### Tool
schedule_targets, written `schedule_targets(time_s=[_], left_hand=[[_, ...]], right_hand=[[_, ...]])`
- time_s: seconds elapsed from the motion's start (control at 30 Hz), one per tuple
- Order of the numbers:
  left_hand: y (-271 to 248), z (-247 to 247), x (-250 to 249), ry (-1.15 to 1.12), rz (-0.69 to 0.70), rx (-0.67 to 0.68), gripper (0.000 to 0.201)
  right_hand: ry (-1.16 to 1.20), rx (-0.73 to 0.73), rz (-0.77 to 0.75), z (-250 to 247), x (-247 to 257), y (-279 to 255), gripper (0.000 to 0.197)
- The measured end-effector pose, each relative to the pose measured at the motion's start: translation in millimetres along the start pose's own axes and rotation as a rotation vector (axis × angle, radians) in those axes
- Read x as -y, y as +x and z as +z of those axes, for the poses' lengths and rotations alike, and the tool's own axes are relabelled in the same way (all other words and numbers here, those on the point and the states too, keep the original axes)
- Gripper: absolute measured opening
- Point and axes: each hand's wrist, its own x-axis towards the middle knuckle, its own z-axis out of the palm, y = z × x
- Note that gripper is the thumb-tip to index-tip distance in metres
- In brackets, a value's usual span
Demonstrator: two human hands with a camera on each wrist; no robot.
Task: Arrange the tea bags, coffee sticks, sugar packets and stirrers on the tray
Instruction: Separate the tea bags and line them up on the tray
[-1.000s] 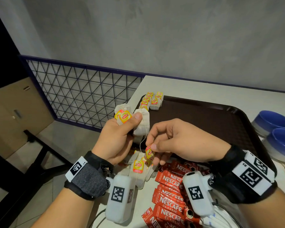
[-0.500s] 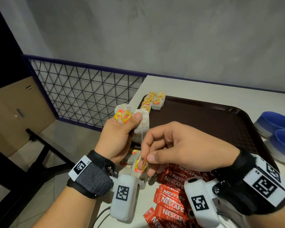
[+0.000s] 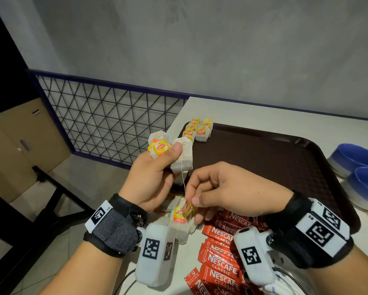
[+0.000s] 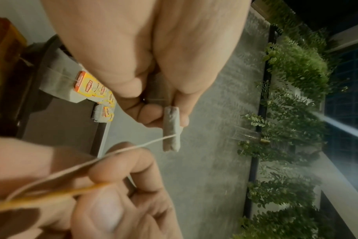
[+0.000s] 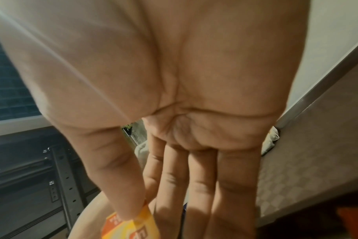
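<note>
Left hand (image 3: 153,177) raised over the near-left corner of the tray (image 3: 264,158), grip clamped on a bundle of tea bags (image 3: 182,155) — soft, papery white pouches, one with a glossy yellow tag showing. Thin white string (image 3: 183,182) running taut from the bundle down to the right hand (image 3: 232,188). Right grip pinched together on a small yellow-and-red paper tag (image 3: 189,207) between thumb and forefinger (other fingers loosely extended). Dark brown tray, textured, with rounded corners and a raised rim, lying on the pale bench (image 3: 264,122). Row of tagged tea bags (image 3: 198,129) set in its far-left corner. More tea bags (image 3: 179,224) heaped on the bench under the hands. Beside them, shiny red coffee sticks (image 3: 219,258) fanned out. Two rounded blue bowls (image 3: 355,160) at the right edge.
</note>
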Motion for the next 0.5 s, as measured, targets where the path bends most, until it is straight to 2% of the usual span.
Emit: schedule_targets(time_s=[0.17,0.23,0.33,0.4,0.5], left_hand=[[-1.5,-3.5,1.5,-0.002,-0.032,0.083,0.042],[-2.5,-4.4,2.6,0.015,-0.041,0.13,0.035],[-4.1,-4.2,3.4,0.05,-0.055,0.187,0.019],[-5.1,-2.3,2.9,0.075,-0.063,0.202,0.02],[-5.6,-0.8,4.6,0.107,-0.088,0.227,0.021]], right_hand=[[0.029,-0.126,0.016,-7.4,-4.0,1.7,0.009],[0.001,-0.249,-0.004,-11.2,-6.0,3.4,0.006],[-0.032,-0.479,-0.073,-19.6,-11.7,6.3,0.012],[0.073,-0.554,-0.099,-25.0,-12.5,5.8,0.011],[0.28,-0.556,-0.143,-29.6,-9.4,2.4,0.013]])
